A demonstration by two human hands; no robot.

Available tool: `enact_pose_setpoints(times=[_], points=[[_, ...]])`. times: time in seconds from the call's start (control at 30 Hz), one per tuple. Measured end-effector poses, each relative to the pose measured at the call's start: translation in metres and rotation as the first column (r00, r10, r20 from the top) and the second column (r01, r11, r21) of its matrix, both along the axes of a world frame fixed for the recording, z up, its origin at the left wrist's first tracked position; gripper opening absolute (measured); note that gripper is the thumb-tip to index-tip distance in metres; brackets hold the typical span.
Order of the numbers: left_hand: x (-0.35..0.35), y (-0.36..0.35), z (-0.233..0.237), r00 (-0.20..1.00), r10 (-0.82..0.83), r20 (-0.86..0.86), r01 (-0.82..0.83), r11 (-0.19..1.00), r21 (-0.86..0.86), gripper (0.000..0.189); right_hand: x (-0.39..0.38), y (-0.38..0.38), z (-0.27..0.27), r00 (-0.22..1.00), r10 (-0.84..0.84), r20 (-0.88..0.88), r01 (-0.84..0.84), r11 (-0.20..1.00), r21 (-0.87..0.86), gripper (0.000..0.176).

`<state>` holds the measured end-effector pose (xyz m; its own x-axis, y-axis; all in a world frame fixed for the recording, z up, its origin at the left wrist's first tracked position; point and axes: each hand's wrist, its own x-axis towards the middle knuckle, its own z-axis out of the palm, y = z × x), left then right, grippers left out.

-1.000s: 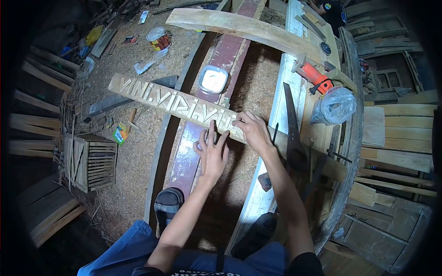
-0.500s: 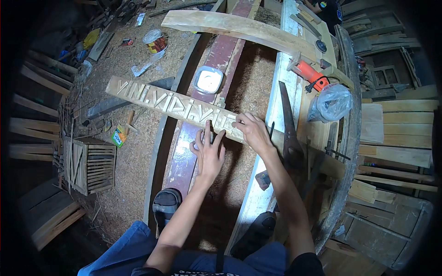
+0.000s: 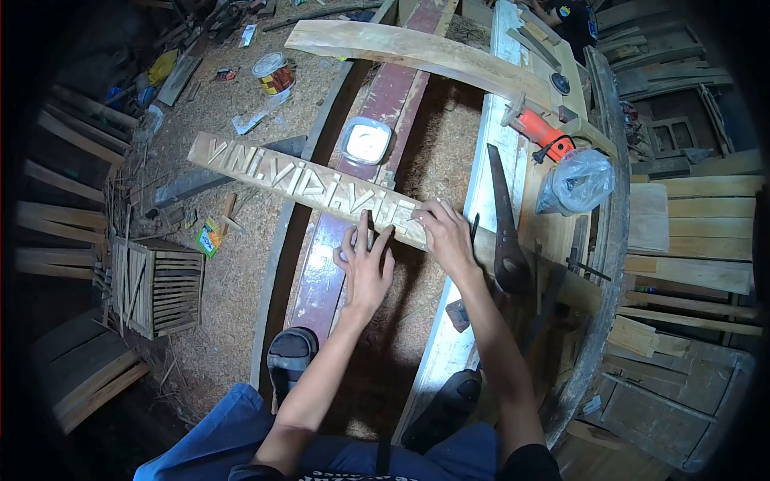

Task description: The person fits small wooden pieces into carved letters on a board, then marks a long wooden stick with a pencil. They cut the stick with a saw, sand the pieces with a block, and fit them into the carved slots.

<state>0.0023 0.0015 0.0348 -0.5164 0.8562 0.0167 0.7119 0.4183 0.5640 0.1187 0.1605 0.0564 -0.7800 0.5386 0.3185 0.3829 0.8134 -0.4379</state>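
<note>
A long board (image 3: pixel 265 171) with raised wooden letters lies across the beams in front of me. My left hand (image 3: pixel 368 264) touches the board's near edge below the letters, its fingers apart. Farther right, my right hand (image 3: pixel 443 230) rests on the board with fingers bent down at the last letter pieces. Its fingertips press on or pinch something too small to make out. Beyond the board, a square tub of white paste (image 3: pixel 366 142) stands on the dark red beam (image 3: pixel 391 95).
A handsaw (image 3: pixel 507 232), an orange power tool (image 3: pixel 539 131) and a plastic bag (image 3: pixel 577 183) lie on the right. A curved plank (image 3: pixel 417 50) spans the far side. At left are a paint can (image 3: pixel 273 73) and a slatted crate (image 3: pixel 160 287). Another person (image 3: pixel 571 20) is at top right.
The whole view has shifted slightly. My right hand has turned a little at the letter pieces, while my left hand stays almost in place at the board's edge.
</note>
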Motion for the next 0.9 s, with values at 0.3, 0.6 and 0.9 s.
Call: enact_pose_setpoints(times=[0.3, 0.6, 0.9], points=[[-0.011, -0.015, -0.011, 0.999, 0.038, -0.022, -0.035, 0.991, 0.13, 0.047, -0.009, -0.072, -0.009, 0.951, -0.278, -0.137, 0.27, 0.96, -0.078, 0.009], [-0.015, -0.015, -0.011, 1.0, 0.024, -0.006, -0.023, 0.987, 0.161, 0.045, -0.017, -0.084, -0.015, 0.935, -0.342, -0.093, 0.335, 0.938, -0.087, 0.01], [-0.017, -0.013, -0.006, 1.0, 0.013, 0.021, -0.017, 0.983, 0.18, 0.046, -0.019, -0.084, -0.028, 0.927, -0.364, -0.084, 0.362, 0.931, -0.042, 0.009]])
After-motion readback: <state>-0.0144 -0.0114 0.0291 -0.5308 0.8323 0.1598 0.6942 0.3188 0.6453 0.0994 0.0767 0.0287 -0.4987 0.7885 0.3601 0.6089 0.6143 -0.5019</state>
